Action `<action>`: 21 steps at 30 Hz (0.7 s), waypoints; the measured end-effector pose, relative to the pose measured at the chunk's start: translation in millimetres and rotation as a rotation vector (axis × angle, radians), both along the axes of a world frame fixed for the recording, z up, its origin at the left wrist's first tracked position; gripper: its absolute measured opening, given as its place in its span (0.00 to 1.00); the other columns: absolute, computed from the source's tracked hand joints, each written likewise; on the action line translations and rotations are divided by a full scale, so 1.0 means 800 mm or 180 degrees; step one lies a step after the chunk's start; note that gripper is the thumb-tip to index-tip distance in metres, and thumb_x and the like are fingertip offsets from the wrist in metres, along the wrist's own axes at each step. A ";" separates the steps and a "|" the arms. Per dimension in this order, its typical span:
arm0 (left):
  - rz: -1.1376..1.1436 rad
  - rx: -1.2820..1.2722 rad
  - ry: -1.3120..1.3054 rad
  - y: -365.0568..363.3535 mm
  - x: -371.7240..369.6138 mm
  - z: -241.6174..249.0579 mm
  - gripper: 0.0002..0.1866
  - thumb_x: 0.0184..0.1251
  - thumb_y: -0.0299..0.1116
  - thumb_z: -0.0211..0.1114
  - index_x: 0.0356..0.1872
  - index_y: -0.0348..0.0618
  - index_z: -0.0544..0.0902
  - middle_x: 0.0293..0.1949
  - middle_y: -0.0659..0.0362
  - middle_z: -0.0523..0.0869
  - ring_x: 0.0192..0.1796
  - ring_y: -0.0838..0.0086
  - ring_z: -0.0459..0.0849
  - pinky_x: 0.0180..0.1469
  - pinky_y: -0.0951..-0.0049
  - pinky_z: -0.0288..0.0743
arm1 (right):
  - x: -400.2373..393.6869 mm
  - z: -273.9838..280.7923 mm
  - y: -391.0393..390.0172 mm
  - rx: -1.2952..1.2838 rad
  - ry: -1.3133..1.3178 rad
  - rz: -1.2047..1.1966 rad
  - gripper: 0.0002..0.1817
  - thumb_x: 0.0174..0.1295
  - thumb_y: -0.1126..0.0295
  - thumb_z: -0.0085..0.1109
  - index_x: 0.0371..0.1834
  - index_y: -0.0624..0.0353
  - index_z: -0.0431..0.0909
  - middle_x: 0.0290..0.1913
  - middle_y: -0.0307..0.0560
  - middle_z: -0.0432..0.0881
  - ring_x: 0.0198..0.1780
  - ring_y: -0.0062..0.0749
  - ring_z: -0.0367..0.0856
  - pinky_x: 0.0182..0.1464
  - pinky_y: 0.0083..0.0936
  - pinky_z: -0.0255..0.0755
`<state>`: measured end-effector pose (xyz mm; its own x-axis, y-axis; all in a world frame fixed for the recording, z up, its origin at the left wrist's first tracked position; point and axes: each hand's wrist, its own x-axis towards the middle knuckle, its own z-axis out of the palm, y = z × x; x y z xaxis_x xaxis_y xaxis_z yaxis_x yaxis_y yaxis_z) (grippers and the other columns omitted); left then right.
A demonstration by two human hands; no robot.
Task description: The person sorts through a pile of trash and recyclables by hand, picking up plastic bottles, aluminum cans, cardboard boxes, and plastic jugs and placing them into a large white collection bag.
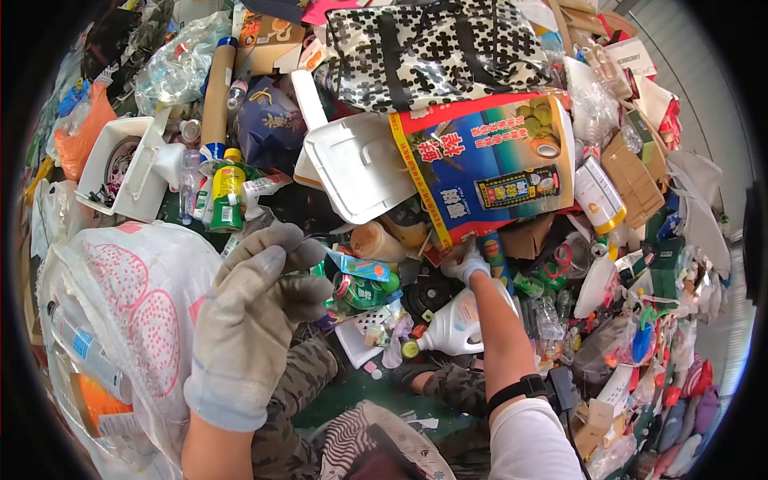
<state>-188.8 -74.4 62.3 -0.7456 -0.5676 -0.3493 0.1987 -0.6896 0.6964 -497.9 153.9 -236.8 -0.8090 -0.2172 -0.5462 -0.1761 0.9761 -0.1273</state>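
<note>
My left hand (254, 320), in a pale work glove, is raised in front of the pile. Its fingers are loosely bent and apart, with nothing visible between them. A gloved right hand (466, 261), mine, grips the lower edge of a colourful coconut drink carton (496, 172), which is tilted with its printed side toward me. Part of those fingers is hidden at the carton's edge. A white lidded plastic container (364, 164) lies against the carton's left side. Below my right hand lies a white jug with a handle (456, 324).
A large clear bag (152, 312) of packaging bulges at the left. Behind it sit a white box (128, 172) and a green-yellow bottle (229, 192). A black-and-white patterned bag (440, 52) lies at the back. Mixed bottles and cardboard (632, 180) pile up at the right.
</note>
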 end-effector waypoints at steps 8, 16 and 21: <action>-0.0022 0.0198 -0.0048 0.015 -0.006 0.009 0.16 0.63 0.33 0.56 0.49 0.36 0.73 0.40 0.50 0.81 0.35 0.68 0.83 0.39 0.70 0.79 | 0.058 -0.019 0.084 0.1046 0.0876 0.1804 0.44 0.46 0.48 0.56 0.67 0.53 0.54 0.52 0.48 0.74 0.55 0.42 0.70 0.54 0.47 0.61; -0.0173 0.0382 0.0089 0.026 0.001 0.014 0.15 0.63 0.32 0.55 0.49 0.36 0.74 0.40 0.49 0.81 0.35 0.67 0.83 0.38 0.69 0.79 | 0.069 -0.095 0.213 0.3280 -0.1088 0.2311 0.30 0.53 0.52 0.54 0.60 0.48 0.67 0.57 0.48 0.74 0.58 0.39 0.72 0.49 0.38 0.70; -0.0242 0.0291 -0.0005 0.028 -0.003 0.010 0.14 0.63 0.32 0.55 0.48 0.37 0.74 0.40 0.50 0.81 0.35 0.67 0.83 0.37 0.70 0.79 | 0.086 -0.030 0.085 -0.0032 0.0449 0.1034 0.31 0.44 0.51 0.62 0.50 0.57 0.73 0.51 0.58 0.76 0.53 0.48 0.74 0.55 0.38 0.68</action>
